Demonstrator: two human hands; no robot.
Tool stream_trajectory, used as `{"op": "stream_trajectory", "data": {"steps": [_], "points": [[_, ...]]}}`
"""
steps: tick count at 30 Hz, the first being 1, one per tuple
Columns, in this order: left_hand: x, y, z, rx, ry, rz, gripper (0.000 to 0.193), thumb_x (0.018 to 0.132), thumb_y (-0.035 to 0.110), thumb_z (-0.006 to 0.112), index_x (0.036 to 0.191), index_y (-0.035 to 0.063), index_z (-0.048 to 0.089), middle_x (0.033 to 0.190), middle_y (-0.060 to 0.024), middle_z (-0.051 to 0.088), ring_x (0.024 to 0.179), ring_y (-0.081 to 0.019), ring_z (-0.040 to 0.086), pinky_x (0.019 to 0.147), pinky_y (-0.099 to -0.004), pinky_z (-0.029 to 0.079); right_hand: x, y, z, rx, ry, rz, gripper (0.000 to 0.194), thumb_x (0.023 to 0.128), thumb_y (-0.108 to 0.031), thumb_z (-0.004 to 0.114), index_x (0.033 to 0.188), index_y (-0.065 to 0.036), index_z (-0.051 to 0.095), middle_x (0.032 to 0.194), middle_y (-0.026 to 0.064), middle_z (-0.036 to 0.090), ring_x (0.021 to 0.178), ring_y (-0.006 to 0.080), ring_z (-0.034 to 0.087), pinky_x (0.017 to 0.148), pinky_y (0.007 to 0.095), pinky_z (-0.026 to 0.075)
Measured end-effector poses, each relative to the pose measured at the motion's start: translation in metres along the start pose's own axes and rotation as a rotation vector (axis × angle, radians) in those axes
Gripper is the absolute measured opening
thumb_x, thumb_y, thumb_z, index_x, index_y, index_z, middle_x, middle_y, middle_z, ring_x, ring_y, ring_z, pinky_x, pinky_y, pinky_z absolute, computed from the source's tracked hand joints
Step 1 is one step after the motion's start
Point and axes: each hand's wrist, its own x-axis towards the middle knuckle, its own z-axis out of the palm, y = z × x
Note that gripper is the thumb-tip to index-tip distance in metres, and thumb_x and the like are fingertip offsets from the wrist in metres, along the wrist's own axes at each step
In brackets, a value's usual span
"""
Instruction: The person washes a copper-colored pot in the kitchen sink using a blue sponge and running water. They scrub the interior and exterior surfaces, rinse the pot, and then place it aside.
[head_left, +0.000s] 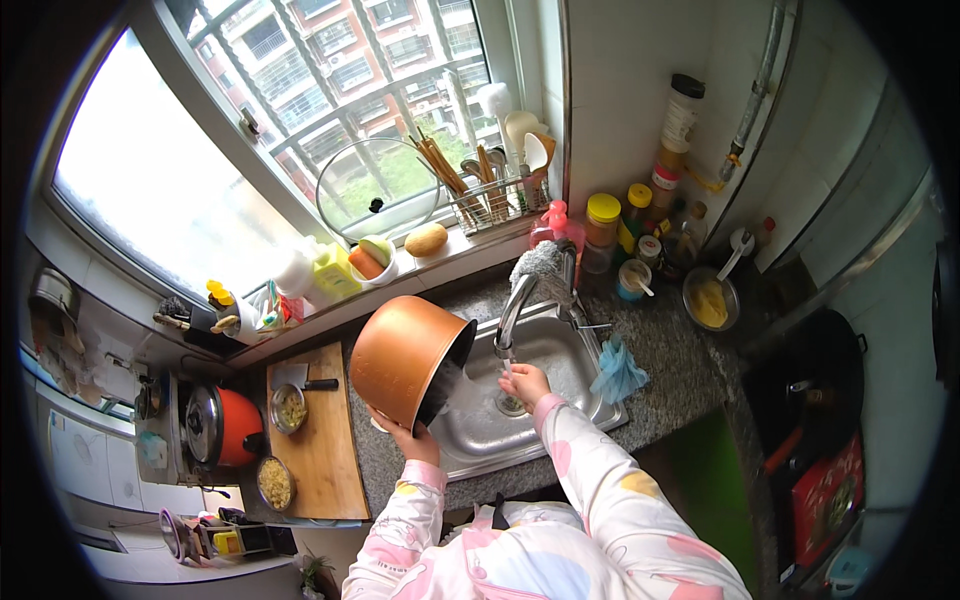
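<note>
My left hand (417, 444) grips the rim of a copper-coloured inner cooking pot (405, 352). The pot is tipped on its side at the left edge of the steel sink (480, 446), its dark mouth facing the basin. Steam drifts out of that mouth, and the pot's inside is mostly hidden. Under the spout of the chrome faucet (516, 311) is my right hand (529, 385), its fingers loosely bent in a thin stream of water. I see no object in it. The sink drain (511, 405) lies just below that hand.
Left of the sink, a wooden cutting board (322, 442) carries a cleaver (292, 375) and bowls of chopped food. A red rice cooker (232, 426) stands beyond. A blue cloth (619, 369) hangs at the sink's right rim. Jars (602, 217) and a wok (806, 382) are farther right.
</note>
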Motion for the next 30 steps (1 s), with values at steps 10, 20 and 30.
{"op": "stream_trajectory", "data": {"steps": [10,20,30], "points": [[0.016,0.007,-0.017,-0.515,0.047,-0.074,0.076,0.096,0.004,0.043,0.154,0.0270,-0.001,0.159,-0.0035,0.013,0.143,-0.0215,0.022,0.116,-0.0384,0.022,-0.007,-0.007,0.011,-0.368,0.062,-0.112,0.012,0.092,-0.010,0.062,0.097,0.001,0.059,0.077,0.0098,0.067,0.071,0.0152,0.067,0.056,0.0240,0.054],[0.027,0.023,-0.006,-0.899,0.015,-0.216,0.070,0.101,0.020,0.045,0.154,0.0233,0.000,0.158,-0.0059,0.017,0.144,-0.0222,0.021,0.116,-0.0379,0.021,0.034,0.015,-0.021,-0.867,0.141,-1.156,0.019,0.089,-0.001,0.054,0.106,-0.002,0.063,0.101,0.0184,0.067,0.079,0.0210,0.069,0.087,0.0311,0.050],[-0.016,-0.010,0.034,-0.390,-0.409,-0.979,0.063,0.079,-0.002,0.040,0.139,0.0130,0.030,0.132,-0.0247,0.047,0.104,-0.0485,0.060,0.067,-0.0584,0.060,-0.054,-0.038,-0.051,-1.068,0.527,-0.509,0.021,0.086,-0.028,0.068,0.081,-0.008,0.065,0.082,0.0164,0.069,0.080,0.0381,0.065,0.074,0.0475,0.051]]}}
